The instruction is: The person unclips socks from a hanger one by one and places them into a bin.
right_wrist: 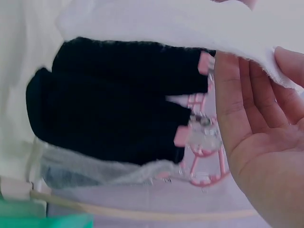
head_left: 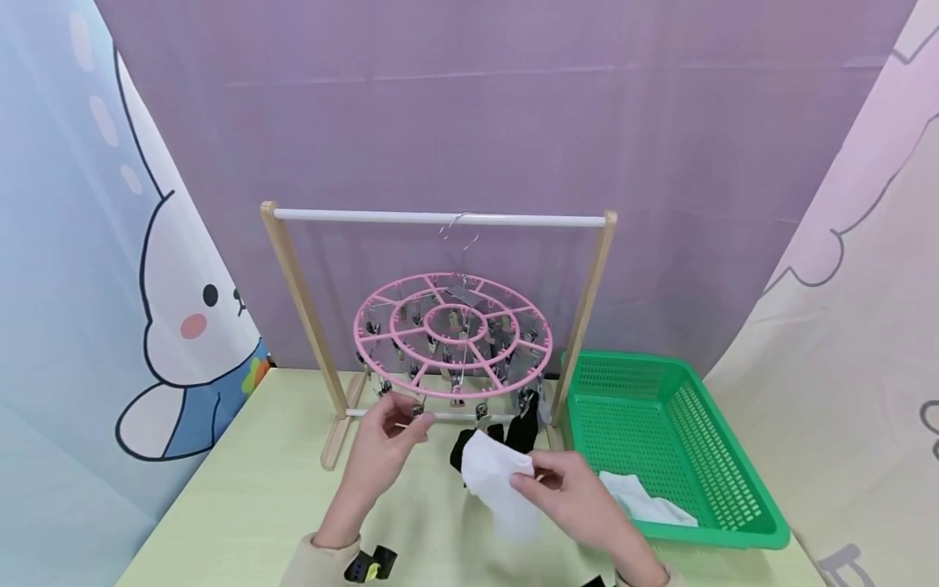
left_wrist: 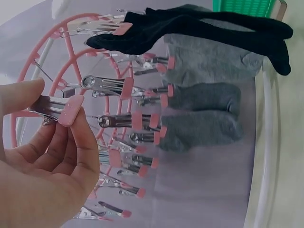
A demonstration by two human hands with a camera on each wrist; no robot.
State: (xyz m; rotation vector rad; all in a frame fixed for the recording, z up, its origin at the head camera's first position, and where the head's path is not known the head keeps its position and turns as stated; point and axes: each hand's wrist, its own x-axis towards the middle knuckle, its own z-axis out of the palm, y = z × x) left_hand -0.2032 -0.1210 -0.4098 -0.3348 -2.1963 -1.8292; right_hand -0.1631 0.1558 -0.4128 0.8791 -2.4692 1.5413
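Observation:
In the head view, my left hand (head_left: 381,444) is at the front left rim of a round pink clip hanger (head_left: 358,326). Its thumb and fingers pinch one metal clip with pink tips (left_wrist: 59,108), seen close in the left wrist view. My right hand (head_left: 575,496) grips a white sock (head_left: 499,481) by its edge, in front of the hanger and apart from the clips. Black socks (right_wrist: 104,109) hang from clips just behind the white sock. Grey socks (left_wrist: 204,129) hang from other clips farther along the ring.
The hanger hooks over the white top bar (head_left: 352,215) of a rack with wooden posts (head_left: 304,306). To the right, a green basket (head_left: 734,465) holds white cloth (head_left: 649,501). Everything stands on a pale yellow-green table (head_left: 242,481) before a purple curtain (head_left: 469,139).

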